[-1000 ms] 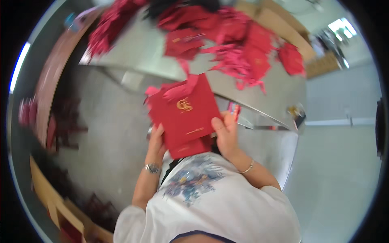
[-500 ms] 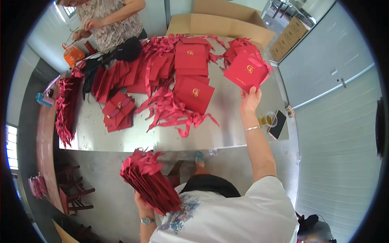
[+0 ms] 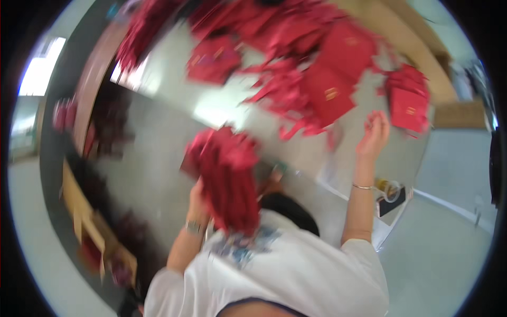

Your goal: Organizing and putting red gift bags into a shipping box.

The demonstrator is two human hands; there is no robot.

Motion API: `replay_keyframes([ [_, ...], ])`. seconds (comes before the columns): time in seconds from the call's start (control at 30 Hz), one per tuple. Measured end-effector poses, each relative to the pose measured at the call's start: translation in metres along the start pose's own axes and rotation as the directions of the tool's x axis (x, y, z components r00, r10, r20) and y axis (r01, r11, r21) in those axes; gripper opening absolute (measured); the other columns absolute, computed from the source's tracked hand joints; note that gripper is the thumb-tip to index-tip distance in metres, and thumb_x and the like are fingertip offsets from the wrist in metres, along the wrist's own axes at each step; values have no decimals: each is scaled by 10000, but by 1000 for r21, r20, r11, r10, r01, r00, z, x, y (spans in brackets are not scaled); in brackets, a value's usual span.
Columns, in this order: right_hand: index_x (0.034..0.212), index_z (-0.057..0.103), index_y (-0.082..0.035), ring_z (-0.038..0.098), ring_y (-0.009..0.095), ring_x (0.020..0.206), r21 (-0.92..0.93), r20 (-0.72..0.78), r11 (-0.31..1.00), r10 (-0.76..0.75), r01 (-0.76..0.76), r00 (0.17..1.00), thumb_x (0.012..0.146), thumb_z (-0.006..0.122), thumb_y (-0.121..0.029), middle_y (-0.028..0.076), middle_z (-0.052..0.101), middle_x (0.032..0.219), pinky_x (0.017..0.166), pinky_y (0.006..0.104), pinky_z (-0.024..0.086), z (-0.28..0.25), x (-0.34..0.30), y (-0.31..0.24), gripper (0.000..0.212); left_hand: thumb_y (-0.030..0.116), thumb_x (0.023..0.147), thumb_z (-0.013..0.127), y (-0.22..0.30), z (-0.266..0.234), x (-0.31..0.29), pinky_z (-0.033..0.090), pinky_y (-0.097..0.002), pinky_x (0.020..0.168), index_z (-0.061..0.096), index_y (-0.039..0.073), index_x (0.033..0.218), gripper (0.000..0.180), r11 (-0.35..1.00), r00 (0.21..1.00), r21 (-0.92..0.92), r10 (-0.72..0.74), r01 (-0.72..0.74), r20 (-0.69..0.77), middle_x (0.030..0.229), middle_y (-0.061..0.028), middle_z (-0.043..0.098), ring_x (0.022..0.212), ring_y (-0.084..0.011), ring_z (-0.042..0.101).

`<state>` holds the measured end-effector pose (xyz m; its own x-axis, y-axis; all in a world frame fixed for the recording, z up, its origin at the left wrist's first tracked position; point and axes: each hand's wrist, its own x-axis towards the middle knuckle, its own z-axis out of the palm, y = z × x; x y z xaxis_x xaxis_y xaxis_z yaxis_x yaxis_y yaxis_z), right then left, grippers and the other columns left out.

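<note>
A thick bundle of red paper gift bags (image 3: pixel 231 182) with ribbon handles rests against my chest, and my left hand (image 3: pixel 197 203) grips its left side; most of that hand's fingers are behind the bags. My right hand (image 3: pixel 375 132) hovers over the table, its loosely bent fingers apart and nothing in them. Just beyond it, to the right, lies a pile of red gift bags (image 3: pixel 409 103) with gold print. Further left, flat red bags (image 3: pixel 327 95) lie with a tangle of red ribbons (image 3: pixel 280 98) beside them. The picture is smeared by motion.
A phone (image 3: pixel 392 203) and a clear cup (image 3: pixel 389 189) of yellowish liquid stand by my right forearm at the table edge. More red bags (image 3: pixel 214 61) cover the far table. Cardboard boxes (image 3: pixel 459 113) stand beyond the table; an opened carton (image 3: pixel 100 232) is at the lower left.
My view has swung to the left and down. My right hand has come away from the gift bag it was touching on the right pile. The bundle in my left hand is more upright.
</note>
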<state>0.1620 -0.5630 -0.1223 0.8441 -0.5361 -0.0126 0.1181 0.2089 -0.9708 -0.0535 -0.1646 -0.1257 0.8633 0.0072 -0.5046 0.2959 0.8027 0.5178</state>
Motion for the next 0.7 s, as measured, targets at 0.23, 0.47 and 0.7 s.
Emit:
replay_keyframes([
  [0.23, 1375, 330, 36, 428, 212, 1270, 9, 957, 845, 148, -535, 250, 981, 350, -425, 145, 398, 1408, 1037, 321, 352, 187, -95, 10, 607, 258, 822, 636, 6, 42, 5, 450, -439, 968, 522, 43, 1233, 478, 823, 902, -371, -370, 430, 223, 1204, -140, 587, 1074, -287, 583],
  [0.47, 1244, 539, 8, 517, 171, 1136, -745, 662, 461, 419, -483, -622, 940, 434, -483, 122, 522, 1277, 1004, 287, 373, 268, -276, -64, 587, 609, 688, 672, 49, -45, -47, 387, -415, 1033, 435, 57, 1326, 876, 841, 869, -341, -263, 419, 419, 1291, -112, 525, 1178, -245, 508],
  [0.7, 1324, 475, -37, 515, 199, 1126, -641, 678, 721, 369, -265, -636, 918, 352, -606, 134, 566, 1191, 992, 319, 373, 324, -345, -50, 709, 438, 766, 691, 66, -126, -66, 399, -423, 1020, 496, 44, 1271, 670, 784, 857, -447, -202, 432, 474, 1241, -131, 563, 1137, -265, 544],
])
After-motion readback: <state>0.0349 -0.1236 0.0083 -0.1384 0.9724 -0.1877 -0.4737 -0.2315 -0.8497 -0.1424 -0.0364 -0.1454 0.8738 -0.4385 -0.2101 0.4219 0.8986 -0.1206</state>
